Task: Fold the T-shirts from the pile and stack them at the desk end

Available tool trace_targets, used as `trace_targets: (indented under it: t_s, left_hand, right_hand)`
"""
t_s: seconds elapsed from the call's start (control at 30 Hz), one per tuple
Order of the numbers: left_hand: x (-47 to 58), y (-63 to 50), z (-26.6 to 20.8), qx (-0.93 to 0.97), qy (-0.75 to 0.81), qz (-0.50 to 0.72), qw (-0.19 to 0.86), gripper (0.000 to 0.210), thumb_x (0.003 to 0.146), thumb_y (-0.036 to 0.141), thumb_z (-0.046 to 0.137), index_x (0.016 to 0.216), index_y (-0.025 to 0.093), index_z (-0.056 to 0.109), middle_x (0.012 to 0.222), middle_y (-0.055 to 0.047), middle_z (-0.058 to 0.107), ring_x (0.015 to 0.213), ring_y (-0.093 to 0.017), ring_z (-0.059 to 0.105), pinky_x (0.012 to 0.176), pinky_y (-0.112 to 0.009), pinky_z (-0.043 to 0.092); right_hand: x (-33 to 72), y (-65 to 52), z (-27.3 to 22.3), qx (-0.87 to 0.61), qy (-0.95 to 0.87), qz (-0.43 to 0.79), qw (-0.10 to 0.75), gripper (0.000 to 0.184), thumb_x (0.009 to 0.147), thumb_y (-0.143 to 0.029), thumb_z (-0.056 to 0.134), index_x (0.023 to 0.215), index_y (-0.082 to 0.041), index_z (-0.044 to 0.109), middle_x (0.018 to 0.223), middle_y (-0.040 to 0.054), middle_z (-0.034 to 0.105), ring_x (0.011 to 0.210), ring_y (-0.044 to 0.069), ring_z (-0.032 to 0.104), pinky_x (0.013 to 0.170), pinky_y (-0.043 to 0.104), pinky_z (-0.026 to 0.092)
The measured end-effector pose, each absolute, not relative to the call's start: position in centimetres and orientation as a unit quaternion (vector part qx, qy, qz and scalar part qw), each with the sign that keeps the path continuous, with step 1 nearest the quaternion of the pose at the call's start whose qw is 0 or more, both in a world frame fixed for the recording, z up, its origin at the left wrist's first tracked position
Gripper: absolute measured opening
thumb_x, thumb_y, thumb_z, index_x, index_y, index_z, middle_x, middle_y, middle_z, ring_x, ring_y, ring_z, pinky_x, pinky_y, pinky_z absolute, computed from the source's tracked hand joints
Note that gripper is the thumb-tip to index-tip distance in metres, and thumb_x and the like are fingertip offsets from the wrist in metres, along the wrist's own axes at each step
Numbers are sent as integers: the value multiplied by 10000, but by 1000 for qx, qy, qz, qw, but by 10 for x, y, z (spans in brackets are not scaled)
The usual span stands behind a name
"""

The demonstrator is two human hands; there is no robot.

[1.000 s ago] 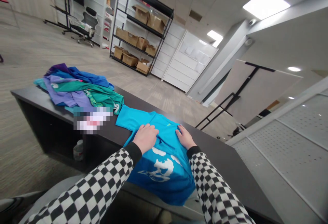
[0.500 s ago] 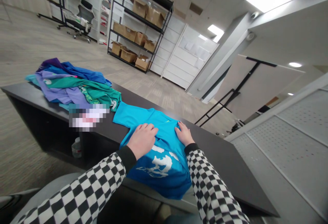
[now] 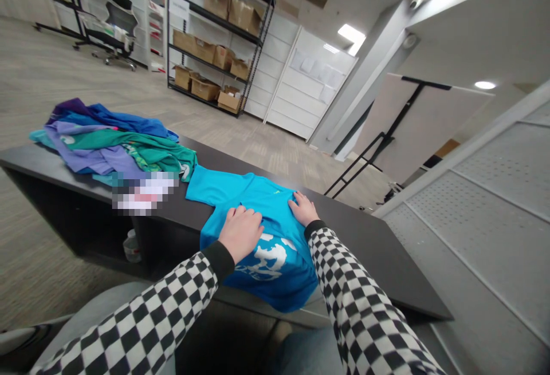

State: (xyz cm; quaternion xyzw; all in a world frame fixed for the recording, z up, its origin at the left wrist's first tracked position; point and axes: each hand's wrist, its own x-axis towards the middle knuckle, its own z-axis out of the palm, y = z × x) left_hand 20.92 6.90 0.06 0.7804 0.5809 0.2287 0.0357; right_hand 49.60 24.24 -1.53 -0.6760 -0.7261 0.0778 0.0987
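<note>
A bright blue T-shirt [image 3: 258,189] with a white print on its lower part lies spread on the dark table [image 3: 361,243], its hem hanging over the near edge. One short sleeve points left. My left hand [image 3: 241,232] is closed on the cloth near the middle, fingers curled, with a fold rising beside it. At the shirt's right edge, my right hand [image 3: 304,209] holds the cloth with bent fingers; its fingertips are partly hidden.
A heap of purple, green and blue clothes [image 3: 116,140] covers the table's left end, with a blurred patch in front. A plastic bottle [image 3: 132,246] stands in the compartment below. Behind are a shelf rack [image 3: 215,40] with cardboard boxes and a tilted board [image 3: 408,123].
The view has shifted slightly. My left hand has moved a little right over the shirt. The hanging hem sits a bit higher, and the print looks more bunched.
</note>
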Motion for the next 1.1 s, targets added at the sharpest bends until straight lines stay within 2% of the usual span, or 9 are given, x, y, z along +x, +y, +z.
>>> trace_targets:
  t_s: [0.13, 0.3, 0.47, 0.63, 0.77, 0.87, 0.93, 1.03, 1.1]
  left_hand:
    - [207, 67, 2, 806, 540, 237, 47, 201, 1120, 315, 568, 1025, 226, 721, 1148, -112, 781, 1168, -344, 628, 1012, -511, 439]
    - [206, 67, 0, 793, 558, 240, 55, 207, 1110, 396, 618, 1092, 227, 738, 1124, -109, 787, 1140, -357, 642, 979, -497, 449]
    - [206, 68, 4, 788, 563, 238, 72, 186, 1082, 335, 627, 1014, 241, 771, 1118, -103, 783, 1124, -348, 640, 973, -488, 447]
    - [189, 66, 13, 776, 564, 271, 74, 252, 1083, 335, 605, 987, 286, 833, 1062, -71, 808, 1074, -317, 651, 984, -479, 432]
    - [180, 59, 18, 764, 593, 252, 27, 292, 1095, 311, 567, 951, 253, 814, 1050, -107, 794, 1101, -349, 644, 1027, -524, 407]
    - [197, 37, 22, 769, 582, 263, 18, 271, 1102, 253, 520, 1079, 223, 788, 1113, -145, 772, 1149, -368, 646, 1041, -539, 410]
    - [222, 14, 20, 798, 529, 281, 66, 260, 1118, 282, 507, 1110, 227, 762, 1103, -137, 769, 1123, -346, 670, 1017, -506, 444]
    - [269, -24, 5, 825, 438, 275, 228, 242, 1115, 322, 531, 1001, 259, 735, 1000, -79, 779, 977, -272, 723, 878, -412, 514]
    - [299, -42, -10, 810, 414, 278, 308, 171, 1084, 294, 574, 1041, 265, 737, 1041, -74, 796, 999, -255, 753, 855, -377, 547]
  right_hand:
    - [496, 242, -15, -679, -723, 79, 99, 710, 1121, -558, 440, 1767, -264, 466, 1873, 86, 335, 1727, 374, 297, 1404, 679, 143]
    - [496, 242, -14, -679, -723, 83, 100, 702, 1121, -561, 447, 1763, -279, 471, 1874, 76, 336, 1729, 372, 290, 1407, 670, 130]
    - [494, 240, -11, -680, -722, 83, 97, 710, 1121, -557, 441, 1767, -263, 465, 1874, 74, 333, 1730, 374, 288, 1406, 679, 136]
    - [494, 240, -11, -680, -723, 84, 92, 726, 1120, -565, 427, 1768, -238, 458, 1878, 74, 321, 1734, 375, 275, 1406, 687, 135]
    - [492, 241, -11, -680, -722, 87, 95, 709, 1114, -561, 445, 1760, -270, 469, 1877, 66, 329, 1733, 369, 278, 1405, 689, 133]
    - [491, 241, -12, -678, -724, 86, 98, 715, 1110, -559, 458, 1758, -255, 472, 1875, 73, 332, 1726, 384, 286, 1402, 699, 136]
    - [491, 241, -13, -676, -725, 84, 101, 722, 1109, -559, 463, 1758, -244, 470, 1873, 78, 335, 1721, 391, 293, 1399, 706, 138]
    - [491, 241, -13, -673, -728, 79, 104, 709, 1107, -554, 467, 1750, -255, 480, 1869, 72, 348, 1715, 390, 302, 1398, 707, 141]
    - [491, 240, -13, -670, -731, 79, 105, 708, 1110, -578, 456, 1743, -264, 487, 1867, 69, 355, 1712, 387, 308, 1400, 704, 141]
